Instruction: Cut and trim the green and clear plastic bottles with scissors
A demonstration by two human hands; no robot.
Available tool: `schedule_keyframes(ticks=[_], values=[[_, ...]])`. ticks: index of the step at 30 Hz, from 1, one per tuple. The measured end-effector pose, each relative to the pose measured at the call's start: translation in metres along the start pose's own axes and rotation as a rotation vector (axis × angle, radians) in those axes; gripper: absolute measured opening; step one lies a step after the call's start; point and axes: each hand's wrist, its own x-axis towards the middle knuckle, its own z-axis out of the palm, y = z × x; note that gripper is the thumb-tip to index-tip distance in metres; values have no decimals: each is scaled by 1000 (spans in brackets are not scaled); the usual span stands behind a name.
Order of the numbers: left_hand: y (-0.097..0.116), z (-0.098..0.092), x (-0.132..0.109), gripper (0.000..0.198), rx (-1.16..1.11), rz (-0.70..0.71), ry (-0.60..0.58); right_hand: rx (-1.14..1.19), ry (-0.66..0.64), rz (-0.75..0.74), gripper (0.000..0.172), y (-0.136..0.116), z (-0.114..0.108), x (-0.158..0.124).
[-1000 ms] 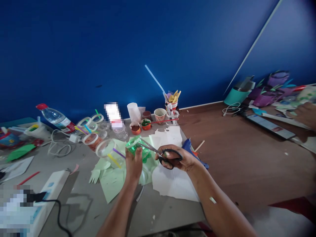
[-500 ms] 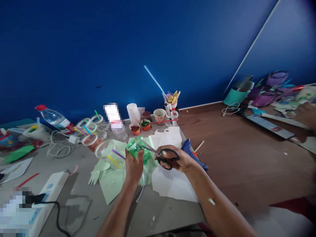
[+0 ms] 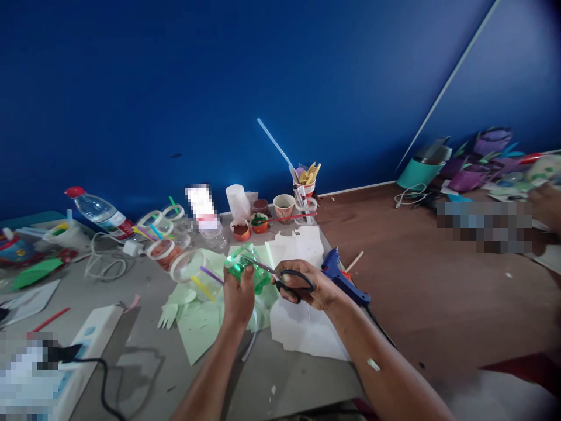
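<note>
My left hand [image 3: 239, 294] is closed on a shiny green piece of clear plastic [image 3: 262, 282], thumb on top, held above the green paper sheets [image 3: 199, 327]. In my right hand [image 3: 307, 283] are scissors [image 3: 294, 273] with black handles, fingers through the loops. Their blades reach left onto the plastic near my left thumb. Whether the blade tips are inside the piece or above it, I cannot tell. Torn white paper [image 3: 302, 330] lies under my right hand. Just right of that hand rests a blue glue gun [image 3: 346, 280].
Plastic cups with straws [image 3: 163, 252] and small paint cups [image 3: 240, 229] stand behind my hands. A capped bottle [image 3: 103, 213] leans at the left, near a power strip [image 3: 94, 333]. Another person's hand [image 3: 547, 204] shows at the far right, beside purple craft pieces [image 3: 471, 172].
The scissor handles have drawn closer together, and my right hand has shifted slightly left. My left hand keeps its hold on the green plastic.
</note>
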Motion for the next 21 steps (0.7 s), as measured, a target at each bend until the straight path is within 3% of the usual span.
schedule_keyframes(ticks=[21], values=[[-7,1,1,21,138,136,-24,-20,24,-10,45,2,3,2]])
